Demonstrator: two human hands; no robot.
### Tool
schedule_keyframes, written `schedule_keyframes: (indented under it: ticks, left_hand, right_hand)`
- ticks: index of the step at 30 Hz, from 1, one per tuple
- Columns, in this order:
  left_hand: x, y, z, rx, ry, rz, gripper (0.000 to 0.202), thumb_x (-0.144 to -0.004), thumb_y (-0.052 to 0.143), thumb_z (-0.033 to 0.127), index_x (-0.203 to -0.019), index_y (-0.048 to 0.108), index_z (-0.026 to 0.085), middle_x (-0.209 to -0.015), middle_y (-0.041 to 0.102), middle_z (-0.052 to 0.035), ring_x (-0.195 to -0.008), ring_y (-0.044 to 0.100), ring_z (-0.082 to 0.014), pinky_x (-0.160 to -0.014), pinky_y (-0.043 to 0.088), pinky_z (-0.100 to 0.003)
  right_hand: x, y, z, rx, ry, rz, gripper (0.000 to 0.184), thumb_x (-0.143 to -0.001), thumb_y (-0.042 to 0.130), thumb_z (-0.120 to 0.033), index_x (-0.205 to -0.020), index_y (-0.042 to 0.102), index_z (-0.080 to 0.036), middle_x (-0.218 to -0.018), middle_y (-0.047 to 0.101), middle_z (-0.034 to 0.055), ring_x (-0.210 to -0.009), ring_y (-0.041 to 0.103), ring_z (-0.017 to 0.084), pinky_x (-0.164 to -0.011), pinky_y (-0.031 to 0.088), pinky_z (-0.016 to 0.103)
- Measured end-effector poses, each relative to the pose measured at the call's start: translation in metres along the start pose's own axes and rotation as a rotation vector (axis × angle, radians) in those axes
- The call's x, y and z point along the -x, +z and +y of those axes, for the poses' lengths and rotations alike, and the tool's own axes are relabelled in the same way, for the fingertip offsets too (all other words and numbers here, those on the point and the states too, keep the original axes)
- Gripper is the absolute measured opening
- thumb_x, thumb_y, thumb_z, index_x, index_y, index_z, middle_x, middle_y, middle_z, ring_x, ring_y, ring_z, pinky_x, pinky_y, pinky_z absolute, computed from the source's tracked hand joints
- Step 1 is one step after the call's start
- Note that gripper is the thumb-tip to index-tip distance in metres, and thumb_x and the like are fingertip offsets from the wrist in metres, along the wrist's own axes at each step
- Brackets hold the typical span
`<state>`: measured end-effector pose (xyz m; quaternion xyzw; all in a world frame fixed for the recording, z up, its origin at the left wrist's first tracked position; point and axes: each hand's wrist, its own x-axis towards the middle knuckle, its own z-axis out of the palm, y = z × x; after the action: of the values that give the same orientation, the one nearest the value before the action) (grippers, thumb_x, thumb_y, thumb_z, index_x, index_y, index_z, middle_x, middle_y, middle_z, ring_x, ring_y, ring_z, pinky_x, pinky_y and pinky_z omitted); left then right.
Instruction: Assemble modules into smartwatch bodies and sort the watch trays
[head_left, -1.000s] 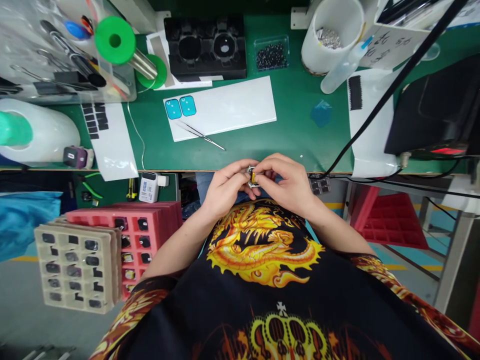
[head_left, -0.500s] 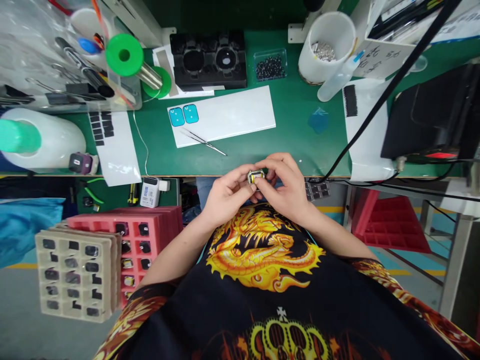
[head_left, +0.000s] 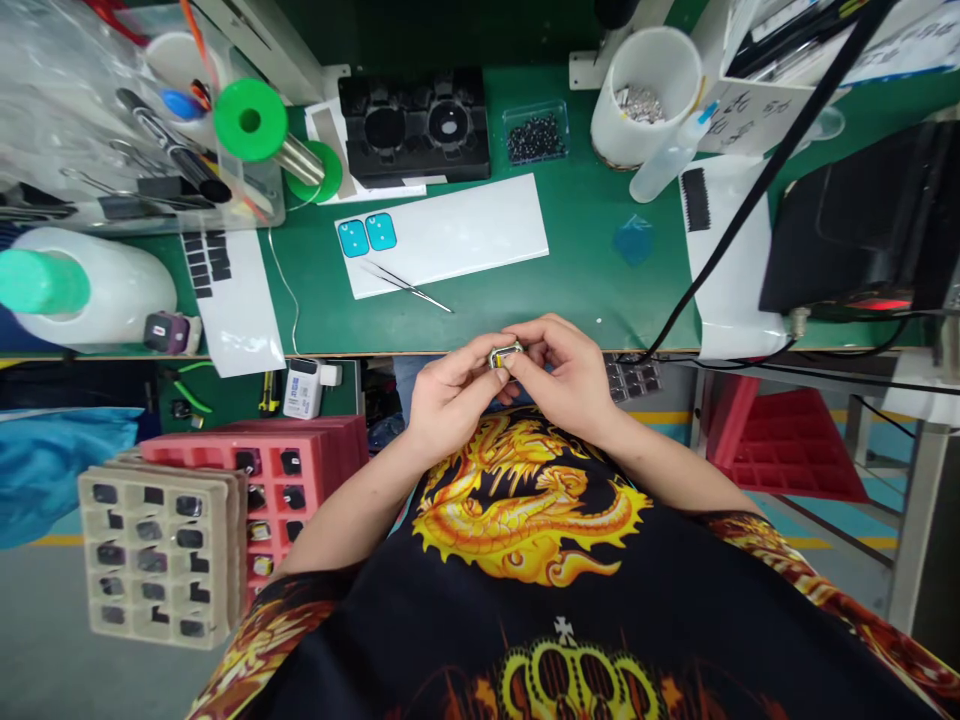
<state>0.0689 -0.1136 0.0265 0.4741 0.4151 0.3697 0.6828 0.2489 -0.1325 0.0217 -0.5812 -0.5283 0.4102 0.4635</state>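
Between my two hands, at the bench's front edge, is a small smartwatch case (head_left: 506, 355) with a shiny metal rim and something yellow inside. My left hand (head_left: 456, 392) pinches it from the left with thumb and fingers. From the other side, my right hand (head_left: 564, 372) grips it too, its thumb on the near face. Fingers cover much of the case. Beyond the hands, metal tweezers (head_left: 412, 288) lie partly on a white sheet (head_left: 472, 232), which also bears two blue square stickers (head_left: 367, 234).
A black fixture (head_left: 414, 125), a clear box of tiny screws (head_left: 536, 135) and a white cup (head_left: 646, 95) stand at the back. A black cable (head_left: 739, 225) crosses the right side. Beige (head_left: 154, 560) and red trays (head_left: 330, 450) with watch parts are at lower left.
The smartwatch case has tilted in my fingers, so its rim shows more and its yellow inside less. Both hands still hold it, shifted slightly left.
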Motion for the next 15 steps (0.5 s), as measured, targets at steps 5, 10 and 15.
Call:
schedule_keyframes:
  ticks: [5,10,15]
  left_hand:
    - [-0.006,-0.002,0.004,0.176,-0.114,-0.019,0.031,-0.097,0.083,0.023,-0.128,0.081,0.022,-0.091,0.079,-0.0019,-0.071,0.077,-0.0164,-0.068,0.067,-0.030]
    - [-0.015,-0.005,0.013,0.323,-0.239,0.007,0.030,-0.091,0.081,0.023,-0.121,0.079,0.023,-0.092,0.074,-0.0017,-0.066,0.073,-0.0137,-0.058,0.061,-0.025]
    - [-0.017,-0.016,0.013,0.344,-0.266,-0.018,0.038,-0.089,0.087,0.025,-0.126,0.078,0.024,-0.084,0.069,0.0011,-0.056,0.062,-0.0088,-0.049,0.048,-0.020]
  right_hand:
    - [-0.006,0.002,0.010,-0.163,0.078,-0.038,0.023,-0.096,0.083,-0.036,-0.113,0.081,-0.021,-0.095,0.070,0.0007,-0.065,0.052,0.010,-0.060,0.047,0.026]
    - [-0.011,-0.006,0.015,-0.275,0.027,-0.111,0.030,-0.098,0.083,-0.035,-0.125,0.078,-0.023,-0.111,0.076,0.0042,-0.072,0.057,0.011,-0.064,0.051,0.028]
    - [-0.009,-0.014,0.006,-0.231,-0.047,-0.163,0.035,-0.099,0.078,-0.025,-0.134,0.077,-0.026,-0.111,0.072,0.0030,-0.077,0.060,0.012,-0.068,0.055,0.028]
